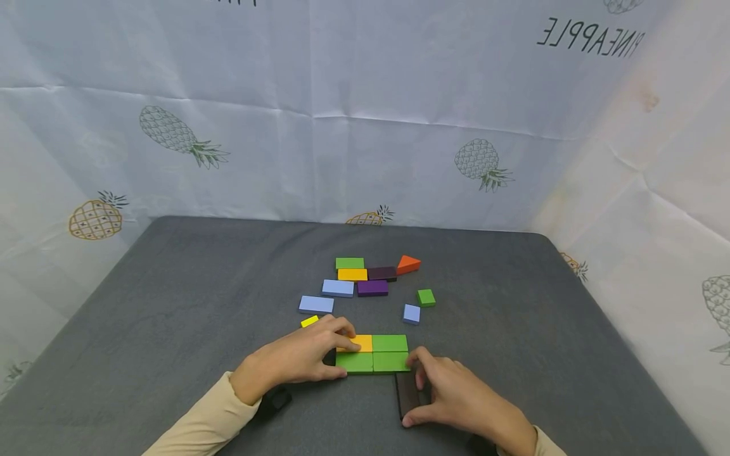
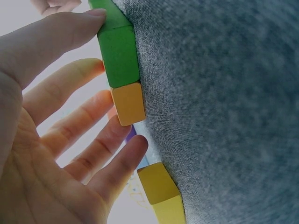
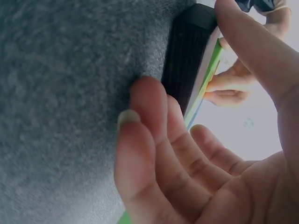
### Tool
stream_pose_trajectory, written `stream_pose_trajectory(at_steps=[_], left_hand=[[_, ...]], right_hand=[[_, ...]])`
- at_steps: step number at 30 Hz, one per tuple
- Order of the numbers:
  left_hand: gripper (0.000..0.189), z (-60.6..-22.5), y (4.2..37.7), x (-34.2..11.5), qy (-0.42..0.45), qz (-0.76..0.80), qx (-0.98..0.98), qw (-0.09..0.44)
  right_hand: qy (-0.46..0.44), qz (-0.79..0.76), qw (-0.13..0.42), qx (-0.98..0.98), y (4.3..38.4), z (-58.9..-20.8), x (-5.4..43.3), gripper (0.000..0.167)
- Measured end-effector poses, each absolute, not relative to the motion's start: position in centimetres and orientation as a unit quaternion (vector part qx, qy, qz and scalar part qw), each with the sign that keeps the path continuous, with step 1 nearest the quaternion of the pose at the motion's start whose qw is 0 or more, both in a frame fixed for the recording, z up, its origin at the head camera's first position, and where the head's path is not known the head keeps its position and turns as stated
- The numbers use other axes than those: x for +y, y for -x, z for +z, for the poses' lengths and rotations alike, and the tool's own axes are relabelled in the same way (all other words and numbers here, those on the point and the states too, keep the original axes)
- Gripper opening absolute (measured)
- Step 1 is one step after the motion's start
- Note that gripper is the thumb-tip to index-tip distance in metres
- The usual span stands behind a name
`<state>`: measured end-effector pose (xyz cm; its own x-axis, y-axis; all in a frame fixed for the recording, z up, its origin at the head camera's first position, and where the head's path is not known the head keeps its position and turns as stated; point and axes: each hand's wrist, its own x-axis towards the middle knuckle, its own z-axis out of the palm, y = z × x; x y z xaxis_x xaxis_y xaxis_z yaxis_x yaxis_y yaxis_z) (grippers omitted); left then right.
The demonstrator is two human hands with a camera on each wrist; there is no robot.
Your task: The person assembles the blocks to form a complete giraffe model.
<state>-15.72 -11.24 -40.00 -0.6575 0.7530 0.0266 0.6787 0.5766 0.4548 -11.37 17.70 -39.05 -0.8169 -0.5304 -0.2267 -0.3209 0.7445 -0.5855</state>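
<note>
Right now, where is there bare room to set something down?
The gray table is bare right of the small green block and left of the leftmost light-blue block. It's crowded around the four adjoining blocks, between the left hand and right hand.

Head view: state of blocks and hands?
Left hand, touching grouped blocks
Right hand, gripping near dark block
Near dark block, held, lengthwise toward person
Near orange block, partly covered
Near green blocks, grouped with orange
Small yellow block, loose
Long blue blocks, loose
Small blue block, apart
Small green block, apart
Purple block, loose
Far green block, loose
Far orange block, loose
Far dark block, loose
Red-orange triangle, loose
</note>
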Motion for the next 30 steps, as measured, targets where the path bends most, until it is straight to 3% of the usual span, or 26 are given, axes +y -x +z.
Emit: stream_pose_trajectory(at_steps=[13, 23, 30], left_hand=[[0.038, -40.0, 15.7, -11.2, -0.401, 0.219, 0.885, 0.09], [0.039, -40.0, 15.7, -11.1, -0.397, 0.219, 0.886, 0.093], [0.039, -39.9, 15.7, -11.2, -0.395, 0.221, 0.887, 0.098]], right_hand=[[0.225, -0.262, 0.204, 0.916, 11.5, -39.2, 17.4, 0.069], [0.246, -0.237, 0.121, 0.932, 12.0, -38.4, 17.7, 0.046], [0.26, -0.242, 0.092, 0.93, 12.5, -38.2, 17.5, 0.032]])
